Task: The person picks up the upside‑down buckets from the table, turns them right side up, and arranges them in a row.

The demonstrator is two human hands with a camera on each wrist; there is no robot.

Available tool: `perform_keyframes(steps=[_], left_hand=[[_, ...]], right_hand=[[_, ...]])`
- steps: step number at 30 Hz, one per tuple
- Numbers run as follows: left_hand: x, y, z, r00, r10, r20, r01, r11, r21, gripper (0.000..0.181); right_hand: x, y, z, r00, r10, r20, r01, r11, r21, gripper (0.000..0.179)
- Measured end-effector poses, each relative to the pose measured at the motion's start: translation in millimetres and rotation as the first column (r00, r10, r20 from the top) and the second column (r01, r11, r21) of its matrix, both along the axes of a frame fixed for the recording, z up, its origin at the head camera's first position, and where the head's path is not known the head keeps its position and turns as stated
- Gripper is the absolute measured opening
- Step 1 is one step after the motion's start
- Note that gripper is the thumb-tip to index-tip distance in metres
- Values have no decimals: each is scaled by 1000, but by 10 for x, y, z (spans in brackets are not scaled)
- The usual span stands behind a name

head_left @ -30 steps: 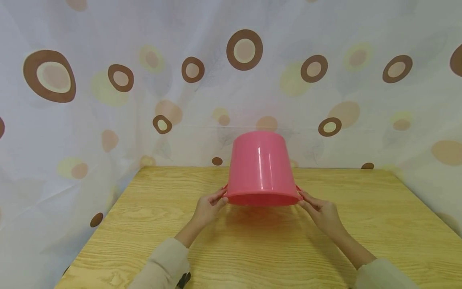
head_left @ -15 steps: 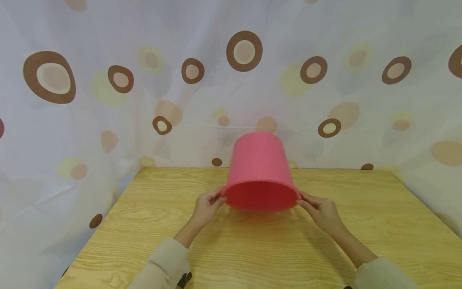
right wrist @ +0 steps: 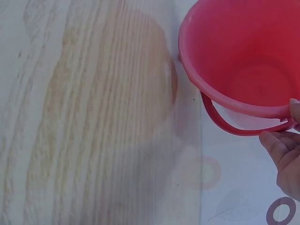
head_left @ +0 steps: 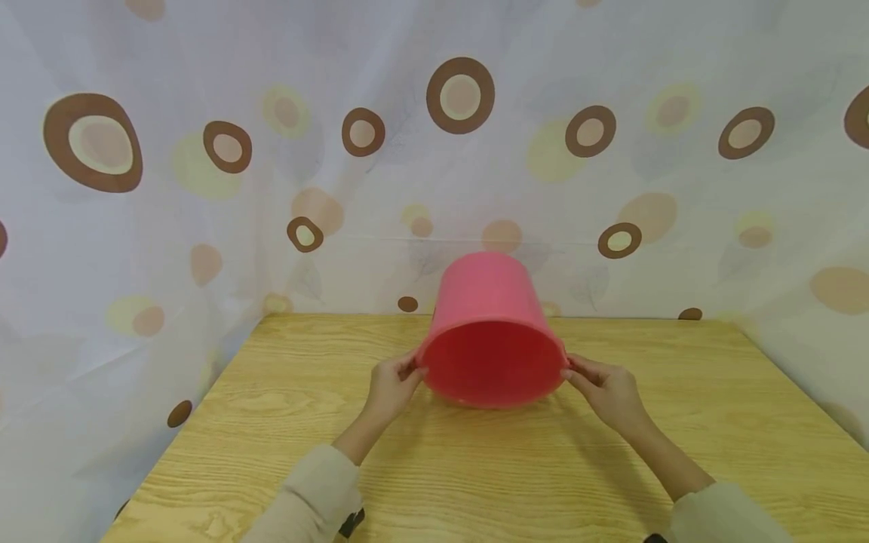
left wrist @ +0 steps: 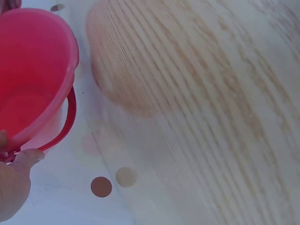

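A pink plastic bucket [head_left: 485,290] is tipped on its side in the head view, its open mouth facing me and its base toward the back. My left hand [head_left: 391,391] pinches the rim at the left handle joint, and my right hand [head_left: 609,392] pinches the opposite joint. Both wrist views look into the bucket's bare red inside. The curved handle [right wrist: 222,123] hangs behind the rim in the right wrist view. In the left wrist view the fingers [left wrist: 29,157] of my left hand grip the rim where the handle [left wrist: 70,117] joins it.
The wood-grain table [head_left: 285,422] spreads under the bucket and both arms. A pale curtain [head_left: 380,188] with brown and beige circles hangs close behind the table and along its sides.
The bucket has tilted further, its mouth swinging up from facing down to facing me, so more of the red inside shows. Both hands keep hold at nearly the same places.
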State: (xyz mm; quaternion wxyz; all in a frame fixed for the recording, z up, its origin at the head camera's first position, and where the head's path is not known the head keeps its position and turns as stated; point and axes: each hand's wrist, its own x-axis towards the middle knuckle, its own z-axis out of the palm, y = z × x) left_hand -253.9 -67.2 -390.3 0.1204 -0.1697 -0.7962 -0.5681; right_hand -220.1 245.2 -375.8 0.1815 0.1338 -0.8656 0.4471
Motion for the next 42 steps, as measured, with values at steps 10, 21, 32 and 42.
perform_keyframes(steps=[10,21,32,42], left_hand=[[21,17,153,998,20,-65,-26,996,-86,29],[0,-14,338,996,26,-83,-33,996,-88,32],[8,-10,430,997,56,-45,-60,993,-103,31],[13,-2,464,997,63,-43,-67,992,-110,31]], right_hand=[[9,15,104,1000,-4,-3,4,997,75,35],[7,-25,228,998,-22,-64,30,991,127,34],[4,-62,301,998,-50,-38,55,989,139,35],[-13,-58,417,998,-67,-15,69,987,148,39]])
